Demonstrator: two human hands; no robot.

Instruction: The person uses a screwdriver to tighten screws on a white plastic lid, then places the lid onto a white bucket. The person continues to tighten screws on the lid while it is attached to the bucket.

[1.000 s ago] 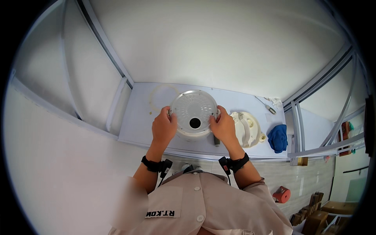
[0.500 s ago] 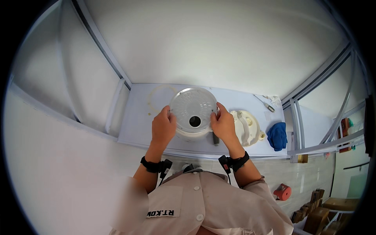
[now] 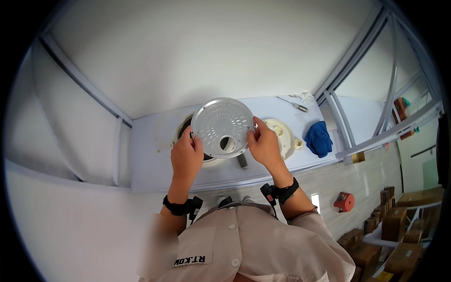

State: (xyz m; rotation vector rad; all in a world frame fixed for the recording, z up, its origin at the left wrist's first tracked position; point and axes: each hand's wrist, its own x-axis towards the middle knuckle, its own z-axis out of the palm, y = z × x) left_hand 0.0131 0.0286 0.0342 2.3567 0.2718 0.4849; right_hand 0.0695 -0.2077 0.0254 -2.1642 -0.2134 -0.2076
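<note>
A round perforated metal plate [image 3: 221, 127] with a hole near its lower edge is held up, tilted toward me, above the white workbench [image 3: 150, 160]. My left hand [image 3: 186, 155] grips its left rim and my right hand [image 3: 264, 144] grips its right rim. Under the plate sits a round white pot-like housing [image 3: 184, 129], mostly hidden by the plate. A cream round lid part [image 3: 282, 136] lies just right of my right hand.
A blue cloth [image 3: 318, 138] lies at the bench's right end and a screwdriver [image 3: 293, 105] lies near the back wall. A short dark cylinder [image 3: 242, 161] lies near the bench's front edge. Cardboard boxes [image 3: 394, 221] and a red object [image 3: 344, 201] are on the floor at right.
Both hands have lifted the metal plate up off the housing and tilted it toward me; the housing's rim now shows at the left.
</note>
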